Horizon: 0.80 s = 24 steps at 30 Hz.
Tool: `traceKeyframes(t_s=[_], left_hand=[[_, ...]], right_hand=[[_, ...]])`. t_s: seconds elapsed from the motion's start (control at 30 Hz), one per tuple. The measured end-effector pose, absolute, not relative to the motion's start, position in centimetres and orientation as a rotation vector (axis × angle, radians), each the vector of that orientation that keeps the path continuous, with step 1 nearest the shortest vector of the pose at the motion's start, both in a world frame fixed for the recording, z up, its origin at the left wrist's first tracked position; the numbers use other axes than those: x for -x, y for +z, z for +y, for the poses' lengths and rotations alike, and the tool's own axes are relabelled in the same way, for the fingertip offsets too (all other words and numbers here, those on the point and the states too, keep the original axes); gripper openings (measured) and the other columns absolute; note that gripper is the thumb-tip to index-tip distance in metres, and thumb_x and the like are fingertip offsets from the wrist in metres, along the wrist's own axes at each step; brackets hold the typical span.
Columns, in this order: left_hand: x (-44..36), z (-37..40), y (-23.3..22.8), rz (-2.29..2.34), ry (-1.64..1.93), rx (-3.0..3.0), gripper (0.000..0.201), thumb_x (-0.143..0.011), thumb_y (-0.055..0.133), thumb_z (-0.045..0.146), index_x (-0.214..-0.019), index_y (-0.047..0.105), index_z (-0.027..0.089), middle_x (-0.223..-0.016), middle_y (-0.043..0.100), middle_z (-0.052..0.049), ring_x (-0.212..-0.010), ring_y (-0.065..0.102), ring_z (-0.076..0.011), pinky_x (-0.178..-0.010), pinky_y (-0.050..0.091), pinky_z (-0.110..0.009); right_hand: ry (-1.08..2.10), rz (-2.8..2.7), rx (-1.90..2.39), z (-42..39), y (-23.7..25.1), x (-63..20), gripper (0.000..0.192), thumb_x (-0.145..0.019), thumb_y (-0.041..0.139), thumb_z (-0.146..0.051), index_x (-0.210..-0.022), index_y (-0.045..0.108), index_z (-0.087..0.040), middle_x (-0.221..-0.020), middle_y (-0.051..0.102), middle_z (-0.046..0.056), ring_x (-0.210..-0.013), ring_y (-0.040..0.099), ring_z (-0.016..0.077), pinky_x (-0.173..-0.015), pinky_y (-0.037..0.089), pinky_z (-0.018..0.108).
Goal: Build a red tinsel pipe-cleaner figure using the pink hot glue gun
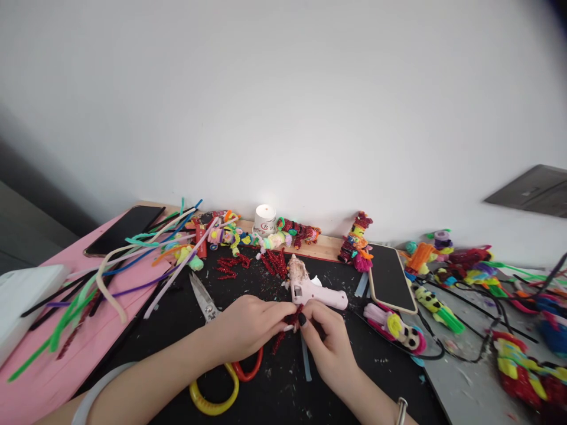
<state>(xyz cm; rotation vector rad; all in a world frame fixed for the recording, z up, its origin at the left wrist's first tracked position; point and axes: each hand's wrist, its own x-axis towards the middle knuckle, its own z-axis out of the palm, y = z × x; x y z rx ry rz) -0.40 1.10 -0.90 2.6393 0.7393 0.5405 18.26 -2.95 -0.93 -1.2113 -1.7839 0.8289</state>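
Note:
My left hand [252, 324] and my right hand [326, 336] meet over the black mat [345, 389], both with fingers pinched on a short red tinsel pipe cleaner [278, 342]. Much of that piece is hidden by the fingers. Just beyond them lies a pale pink glue gun [330, 297] on its side, nozzle pointing away to the left. A clear glue stick [306, 359] rests on the mat beside my right hand. Under my left forearm are scissors [214, 408] with a yellow and a red handle loop. Cut red tinsel pieces [274, 263] lie behind the glue gun.
Loose coloured pipe cleaners [110, 283] spread over a pink board [53, 389] at left, near a dark phone [124, 231]. A paper cup [264, 219] stands by the wall. A pipe-cleaner figure [357, 242], another phone [392, 277] and several finished figures [436, 307] are at right.

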Motion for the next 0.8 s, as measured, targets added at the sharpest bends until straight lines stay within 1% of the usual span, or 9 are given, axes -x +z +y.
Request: traceKeyframes(t_s=[0.3, 0.43, 0.57, 0.6, 0.67, 0.73, 0.8], left_hand=[[0.42, 1.15, -1.37, 0.733, 0.627, -2.614, 0.019, -0.096, 0.035, 0.022, -0.107, 0.051, 0.018, -0.083, 0.068, -0.001, -0.068, 0.065, -0.0147, -0.059, 0.043, -0.023], [0.49, 1.22, -1.53, 0.756, 0.708, -2.617, 0.022, -0.097, 0.033, 0.023, -0.105, 0.053, 0.018, -0.083, 0.069, -0.002, -0.067, 0.065, -0.0143, -0.059, 0.044, -0.023], [0.54, 1.32, -1.47, 0.807, 0.814, -2.654, 0.027, -0.098, 0.031, 0.025, -0.101, 0.057, 0.017, -0.08, 0.069, -0.003, -0.066, 0.065, -0.014, -0.059, 0.045, -0.023], [0.55, 1.34, -1.46, 0.818, 0.831, -2.666, 0.028, -0.098, 0.031, 0.025, -0.1, 0.057, 0.017, -0.079, 0.069, -0.003, -0.065, 0.065, -0.0138, -0.059, 0.045, -0.023], [0.58, 1.39, -1.48, 0.829, 0.842, -2.691, 0.029, -0.098, 0.031, 0.026, -0.099, 0.058, 0.016, -0.078, 0.069, -0.003, -0.063, 0.065, -0.0137, -0.059, 0.046, -0.023], [0.63, 1.42, -1.55, 0.818, 0.828, -2.718, 0.028, -0.098, 0.032, 0.026, -0.1, 0.059, 0.016, -0.078, 0.069, -0.004, -0.062, 0.064, -0.0139, -0.058, 0.046, -0.023], [0.71, 1.45, -1.68, 0.77, 0.804, -2.743, 0.026, -0.097, 0.033, 0.025, -0.102, 0.058, 0.016, -0.08, 0.07, -0.005, -0.064, 0.065, -0.0147, -0.057, 0.046, -0.023]], right_hand=[[0.866, -1.768, 1.215, -3.0, -1.01, -18.26, 0.022, -0.087, 0.041, -0.019, -0.066, 0.048, -0.018, -0.064, 0.051, 0.0, -0.06, 0.046, 0.0139, -0.055, 0.035, 0.025], [0.856, -1.793, 1.21, -2.94, -0.83, -18.23, 0.022, -0.088, 0.041, -0.018, -0.069, 0.051, -0.018, -0.065, 0.052, 0.001, -0.061, 0.047, 0.0142, -0.056, 0.035, 0.026], [0.801, -1.783, 1.217, -2.85, -0.74, -18.39, 0.019, -0.086, 0.043, -0.019, -0.068, 0.049, -0.018, -0.063, 0.047, -0.001, -0.057, 0.042, 0.013, -0.052, 0.032, 0.025], [0.783, -1.766, 1.225, -2.84, -0.75, -18.46, 0.017, -0.086, 0.044, -0.02, -0.071, 0.05, -0.018, -0.062, 0.046, -0.002, -0.055, 0.04, 0.0126, -0.05, 0.031, 0.024], [0.745, -1.726, 1.236, -2.81, -0.81, -18.62, 0.01, -0.086, 0.047, -0.023, -0.082, 0.054, -0.018, -0.064, 0.046, -0.002, -0.054, 0.039, 0.0124, -0.049, 0.031, 0.024], [0.714, -1.715, 1.234, -2.76, -0.89, -18.76, 0.012, -0.086, 0.049, -0.023, -0.094, 0.056, -0.019, -0.069, 0.049, -0.001, -0.055, 0.041, 0.0128, -0.049, 0.033, 0.024], [0.697, -1.737, 1.222, -2.71, -0.96, -18.83, 0.013, -0.086, 0.049, -0.021, -0.095, 0.058, -0.02, -0.074, 0.053, 0.001, -0.058, 0.045, 0.0139, -0.052, 0.036, 0.025]])
